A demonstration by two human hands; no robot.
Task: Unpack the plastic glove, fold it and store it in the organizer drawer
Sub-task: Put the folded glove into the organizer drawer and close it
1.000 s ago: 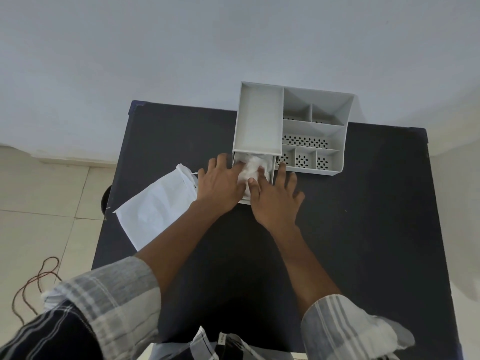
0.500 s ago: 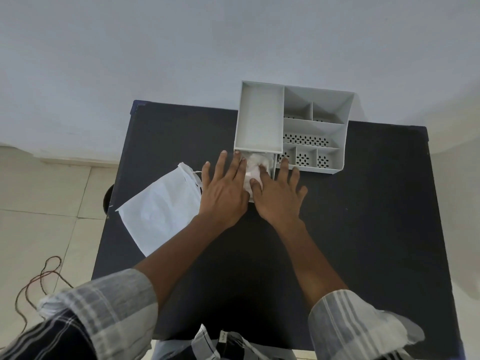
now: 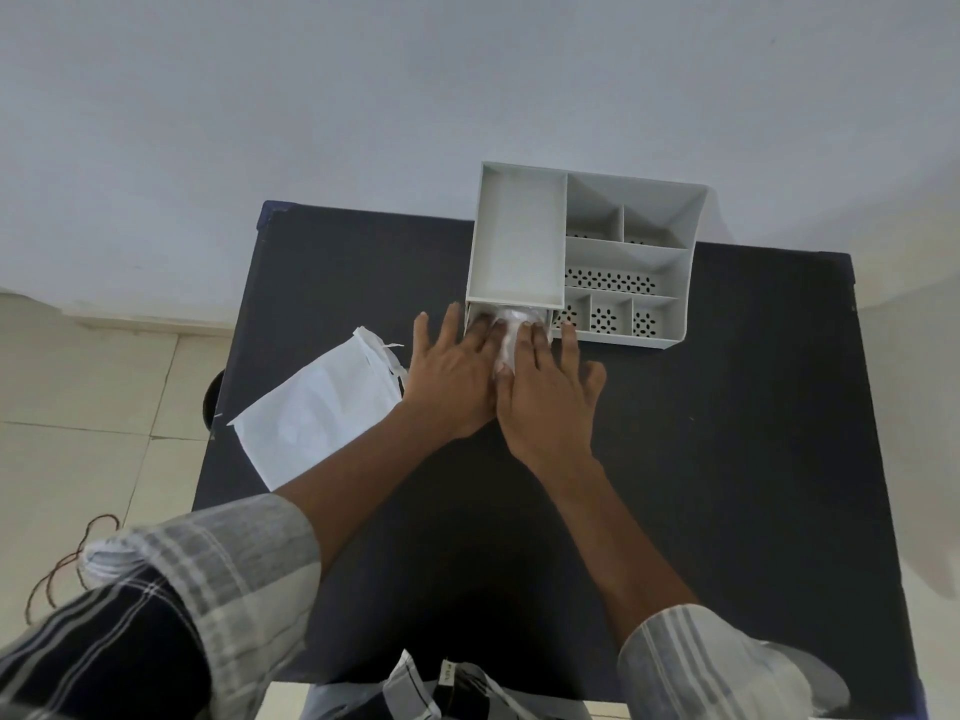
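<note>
now | both hands flat, fingers straight, pressing glove | drawer seemingly part-open

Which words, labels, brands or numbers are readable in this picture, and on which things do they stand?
None can be read.
White tag on the clothing at the bottom edge: dark print, too small and blurred.
Organizer, white packet, glove: no text visible.
</note>
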